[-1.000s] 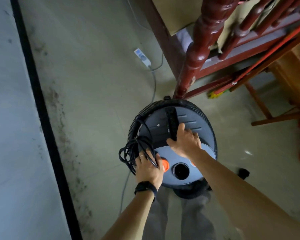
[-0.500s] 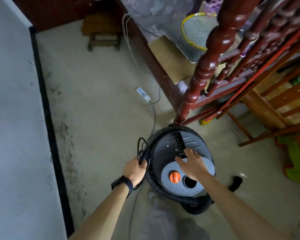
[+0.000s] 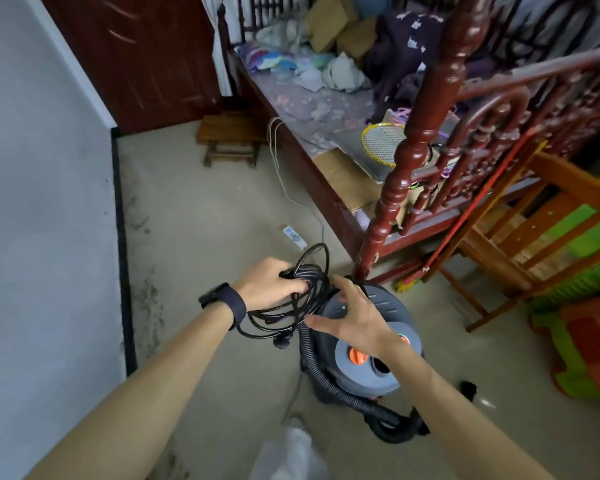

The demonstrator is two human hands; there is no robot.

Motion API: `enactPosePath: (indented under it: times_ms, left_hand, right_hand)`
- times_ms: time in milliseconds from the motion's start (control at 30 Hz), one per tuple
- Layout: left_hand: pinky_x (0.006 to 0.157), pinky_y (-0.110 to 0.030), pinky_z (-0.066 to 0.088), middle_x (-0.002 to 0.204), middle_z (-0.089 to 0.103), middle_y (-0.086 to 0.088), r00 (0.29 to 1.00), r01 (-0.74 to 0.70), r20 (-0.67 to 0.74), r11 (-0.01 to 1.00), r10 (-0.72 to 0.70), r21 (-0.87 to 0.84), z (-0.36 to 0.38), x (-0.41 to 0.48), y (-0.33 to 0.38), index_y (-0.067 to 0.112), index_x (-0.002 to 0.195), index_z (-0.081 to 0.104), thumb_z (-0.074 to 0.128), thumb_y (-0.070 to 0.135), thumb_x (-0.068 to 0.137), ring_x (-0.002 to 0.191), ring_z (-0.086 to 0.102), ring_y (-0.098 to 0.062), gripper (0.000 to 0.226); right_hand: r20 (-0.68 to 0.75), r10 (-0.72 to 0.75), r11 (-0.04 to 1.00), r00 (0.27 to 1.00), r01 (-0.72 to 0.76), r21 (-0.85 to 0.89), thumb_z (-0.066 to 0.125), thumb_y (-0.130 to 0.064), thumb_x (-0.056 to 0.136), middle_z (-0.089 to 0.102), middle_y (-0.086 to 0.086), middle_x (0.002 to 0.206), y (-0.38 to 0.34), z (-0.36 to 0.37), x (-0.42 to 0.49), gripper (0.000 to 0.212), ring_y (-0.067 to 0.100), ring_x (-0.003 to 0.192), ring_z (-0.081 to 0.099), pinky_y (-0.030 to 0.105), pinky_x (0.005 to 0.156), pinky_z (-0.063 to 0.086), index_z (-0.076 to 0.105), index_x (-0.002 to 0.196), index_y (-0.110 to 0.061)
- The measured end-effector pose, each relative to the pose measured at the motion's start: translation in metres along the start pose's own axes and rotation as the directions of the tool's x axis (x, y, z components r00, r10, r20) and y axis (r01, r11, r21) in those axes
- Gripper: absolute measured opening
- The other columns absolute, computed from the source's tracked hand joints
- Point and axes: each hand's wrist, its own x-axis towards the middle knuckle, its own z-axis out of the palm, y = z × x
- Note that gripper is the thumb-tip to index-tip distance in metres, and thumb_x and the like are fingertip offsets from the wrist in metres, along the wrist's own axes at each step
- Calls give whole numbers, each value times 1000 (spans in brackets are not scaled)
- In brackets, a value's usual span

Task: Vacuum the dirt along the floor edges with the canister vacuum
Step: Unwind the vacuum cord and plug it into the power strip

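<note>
your left hand (image 3: 269,284) clenches around a loose coil of black power cord (image 3: 305,299), held just off the 10 o'clock edge of the canister vacuum (image 3: 392,306). loops hang below the wrist, which wears a black wristband (image 3: 224,303).

your right hand (image 3: 355,315) is released, fingers straight and spread over the dark grey lid, the index finger pointing at the coil at 11 o'clock. whether the palm touches the lid cannot be told.

the canister vacuum stands on the floor (image 3: 205,209) at about 5 o'clock from the centre of the view, just beside the foot of a turned red-brown bed post (image 3: 413,150) at its 12 o'clock. an orange knob (image 3: 357,358) shows on the lighter grey disc near your right wrist. the ribbed black hose (image 3: 326,379) curls round the body from 9 o'clock to 5 o'clock.

dirt (image 3: 149,299) lies in a dark, streaky band along the floor edge at 9 o'clock of the vacuum, against the black skirting (image 3: 120,220) under the pale wall (image 3: 42,202).

a white power strip (image 3: 294,236) lies on the floor at 12 o'clock of your left hand, its thin cable running up towards the bed (image 3: 309,109). on the cluttered bed, a yellow-rimmed racket (image 3: 381,143) lies behind the post. a low wooden stool (image 3: 231,138) stands at 12 o'clock, near a dark red door (image 3: 136,57). at 3 o'clock, an orange wooden frame (image 3: 575,188) stands over green matting (image 3: 586,237).
</note>
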Motion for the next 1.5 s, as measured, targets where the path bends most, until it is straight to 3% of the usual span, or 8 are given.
enactPosePath:
  times_ms: [267, 400, 533, 733, 933, 1067, 1233, 1500]
  left_hand:
    - [42, -24, 13, 45, 33, 7, 971, -122, 168, 955, 172, -270, -103, -7, 53, 4, 83, 75, 72, 16, 80, 43, 23, -12, 12]
    - [48, -31, 9, 52, 26, 1, 946, -221, 153, 915, 285, -336, -177, 45, 58, 11, 70, 69, 82, 26, 72, 46, 19, -14, 20]
    - [45, -27, 20, 56, 30, 1, 915, -281, 158, 867, 371, -411, -242, 107, 40, 22, 61, 69, 79, 25, 81, 46, 22, -13, 22]
    - [42, -23, 12, 59, 28, 4, 951, -193, 75, 765, 300, -614, -291, 184, 15, 7, 93, 67, 71, 20, 88, 43, 17, -9, 14]
    - [43, -19, 11, 49, 22, 6, 987, -92, 26, 686, 159, -721, -320, 259, 5, 19, 65, 43, 62, 14, 94, 35, 14, -9, 35]
    - [43, -18, 11, 45, 22, 9, 990, -30, 82, 748, 112, -664, -310, 323, 6, 21, 69, 39, 57, 17, 98, 32, 15, -8, 35]
    - [39, -19, 17, 52, 33, 8, 951, 73, 283, 803, 122, -592, -294, 404, 20, 13, 91, 57, 54, 29, 99, 35, 21, -9, 18]
    - [50, -27, 33, 66, 57, 2, 890, 119, 451, 924, 62, -363, -266, 484, 34, 14, 83, 66, 72, 39, 86, 49, 49, -12, 25]
  right_hand:
    - [-413, -170, 972, 895, 221, 79, 96, -44, 66, 22, -6, 163, -96, 9, 24, 131, 1, 148, 18, 23, 119, 23, 11, 163, -26]
    - [-470, -144, 940, 871, 269, 211, 79, -15, 83, 72, -7, 109, -143, -9, 78, 52, 8, 101, 68, 9, 81, 48, 51, 125, -21]
    - [-650, -98, 911, 754, 330, 246, 67, -10, 93, 62, -1, 64, -192, -21, 134, 12, 9, 53, 55, 20, 57, 45, 56, 91, -12]
    - [-640, 136, 865, 756, 224, 448, 64, -27, 104, 77, -2, 78, -208, -42, 188, 21, 20, 73, 75, 35, 67, 62, 67, 95, -8]
    - [-674, 562, 706, 479, 147, 693, 49, -33, 105, 60, -2, 54, -150, -53, 208, 37, 22, 55, 64, 54, 75, 58, 62, 74, -17]
    - [-656, 534, 778, 533, -5, 628, 47, -39, 108, 71, 0, 67, -136, -37, 247, 40, 16, 49, 64, 32, 48, 54, 70, 84, -16]
    - [-613, 473, 881, 632, -325, 345, 58, -44, 102, 69, -1, 102, -129, -36, 316, 23, 22, 90, 61, 36, 81, 50, 57, 111, -23]
    - [-719, 306, 935, 625, -55, 351, 57, -27, 106, 69, -14, 86, -183, -35, 409, 14, 6, 81, 64, 24, 77, 51, 66, 116, -29]
